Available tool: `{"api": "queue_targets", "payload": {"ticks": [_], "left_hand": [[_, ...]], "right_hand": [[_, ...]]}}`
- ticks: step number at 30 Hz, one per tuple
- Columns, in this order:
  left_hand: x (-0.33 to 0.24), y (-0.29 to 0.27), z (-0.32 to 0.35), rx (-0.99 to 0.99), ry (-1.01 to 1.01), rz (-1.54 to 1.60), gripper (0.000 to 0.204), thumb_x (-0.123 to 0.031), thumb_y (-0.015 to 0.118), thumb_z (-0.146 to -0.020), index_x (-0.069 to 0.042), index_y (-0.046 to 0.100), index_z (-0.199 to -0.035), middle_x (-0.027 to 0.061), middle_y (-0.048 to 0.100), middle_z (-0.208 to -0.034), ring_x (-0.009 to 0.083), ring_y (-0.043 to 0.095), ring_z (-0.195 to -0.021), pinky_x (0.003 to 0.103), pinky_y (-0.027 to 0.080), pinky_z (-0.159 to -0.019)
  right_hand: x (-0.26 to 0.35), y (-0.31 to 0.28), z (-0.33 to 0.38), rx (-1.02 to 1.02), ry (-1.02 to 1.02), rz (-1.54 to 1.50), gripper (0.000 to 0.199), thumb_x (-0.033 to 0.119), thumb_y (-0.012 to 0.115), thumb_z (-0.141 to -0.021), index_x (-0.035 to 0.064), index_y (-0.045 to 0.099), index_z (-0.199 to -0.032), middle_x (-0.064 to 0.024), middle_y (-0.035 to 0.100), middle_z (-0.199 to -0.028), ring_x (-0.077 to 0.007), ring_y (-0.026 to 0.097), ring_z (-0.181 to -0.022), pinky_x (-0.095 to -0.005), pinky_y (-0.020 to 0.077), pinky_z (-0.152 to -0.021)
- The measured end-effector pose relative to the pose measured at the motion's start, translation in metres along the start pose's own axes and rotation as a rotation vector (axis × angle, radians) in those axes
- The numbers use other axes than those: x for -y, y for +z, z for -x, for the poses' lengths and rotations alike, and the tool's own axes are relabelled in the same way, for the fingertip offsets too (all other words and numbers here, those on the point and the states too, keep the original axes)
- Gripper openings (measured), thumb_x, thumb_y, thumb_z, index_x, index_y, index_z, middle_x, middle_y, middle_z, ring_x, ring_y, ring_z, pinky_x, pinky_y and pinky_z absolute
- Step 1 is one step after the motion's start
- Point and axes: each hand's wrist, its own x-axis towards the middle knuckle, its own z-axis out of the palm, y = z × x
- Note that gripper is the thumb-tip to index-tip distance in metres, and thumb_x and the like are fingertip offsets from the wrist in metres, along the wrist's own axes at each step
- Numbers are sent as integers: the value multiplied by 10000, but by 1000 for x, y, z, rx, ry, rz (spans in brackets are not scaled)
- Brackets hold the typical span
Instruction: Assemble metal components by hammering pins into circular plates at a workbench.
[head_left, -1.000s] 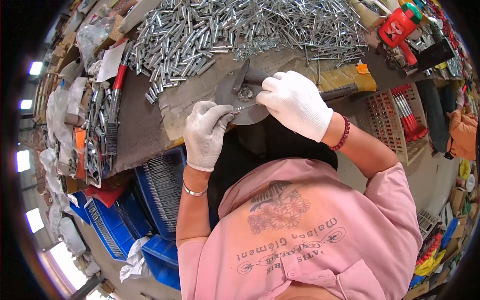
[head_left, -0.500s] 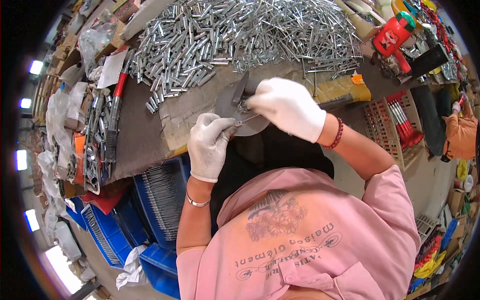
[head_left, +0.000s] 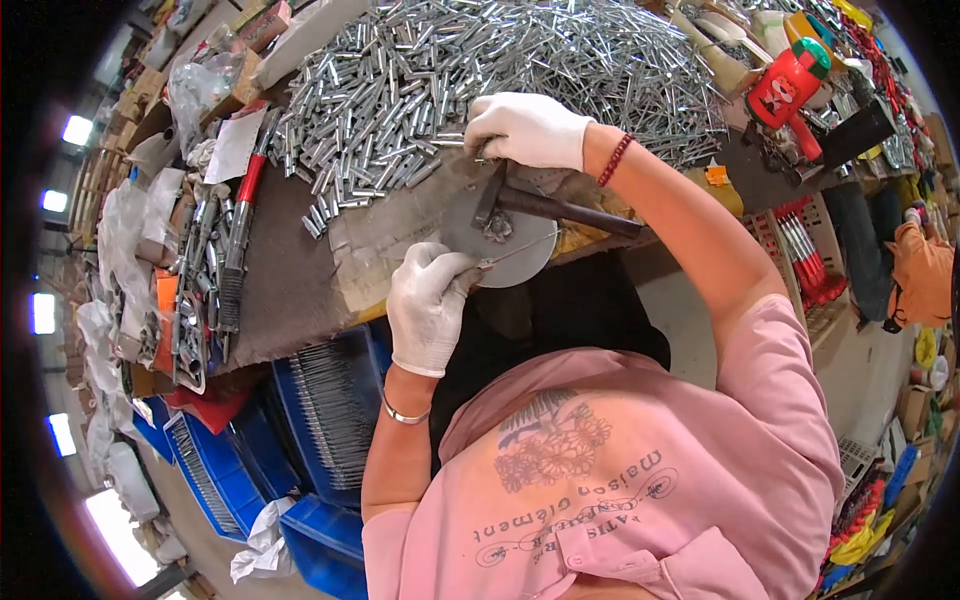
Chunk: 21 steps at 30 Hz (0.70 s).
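While my left hand is down at the near edge of the bench, thumb and fingertips pinch one end of a thin metal rod. Rod slants up and to the right from the grip, its free end over the near part of a round grey disc. White knit glove on each hand.

Right hand: farther out, at the front of the metal pile, fingers curled down and bunched. Fingertips mostly hidden from above; cannot tell whether they have hold of a piece. Red bead bracelet on that wrist, silver bangle on the left.

Between the hands, a hammer: dark head over the disc, handle pointing right, past the disc's rim. Small shiny lump on the disc, just beside the head.

Pile: short metal tubes mostly to the left, thin long pins to the right. Red bottle with green cap at the pile's right. Off to the left, a red-and-black tool. Below the bench, left side, blue bin packed with thin rods in rows.
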Motion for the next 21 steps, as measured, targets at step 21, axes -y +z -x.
{"api": "queue_targets", "payload": {"ticks": [21], "left_hand": [[0, 0, 0, -50, 87, -6, 179, -47, 875, -811, -89, 786, -960, 100, 664, -878, 313, 681, -814, 410, 546, -703]], "right_hand": [[2, -26, 64, -83, 100, 290, 134, 169, 639, -947, 63, 702, -1001, -130, 680, -1068, -358, 690, -999, -459, 572, -871]]}}
